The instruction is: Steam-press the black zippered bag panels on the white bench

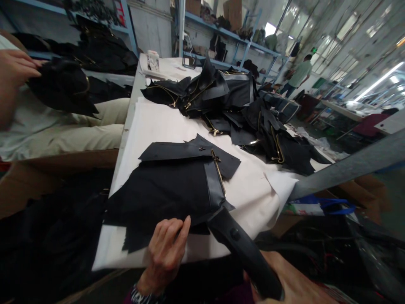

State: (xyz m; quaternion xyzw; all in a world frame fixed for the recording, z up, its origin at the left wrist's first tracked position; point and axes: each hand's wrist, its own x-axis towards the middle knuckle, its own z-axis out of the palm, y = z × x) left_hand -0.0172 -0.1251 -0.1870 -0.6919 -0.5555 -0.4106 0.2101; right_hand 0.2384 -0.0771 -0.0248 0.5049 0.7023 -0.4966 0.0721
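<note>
A flat black bag piece (167, 194) of fabric and leather lies on a white sheet (152, 131), with a gold zipper (218, 171) along one seam. My left hand (166, 253) pinches its near edge between thumb and fingers. My right hand (284, 280), at the bottom right, grips a thick black strap (243, 251) with a round stud, and the strap runs up to the piece. Behind them lies a heap of black leather pieces with gold zippers (228, 101). Part of my right hand is cut off by the frame.
At the left, a seated co-worker's hand (15, 67) holds a black piece. A grey metal bar (348, 169) crosses the right side above a bag with blue handles (322, 207). Blue shelves (234, 38) stand behind, and a person in a green shirt (297, 74) stands far right.
</note>
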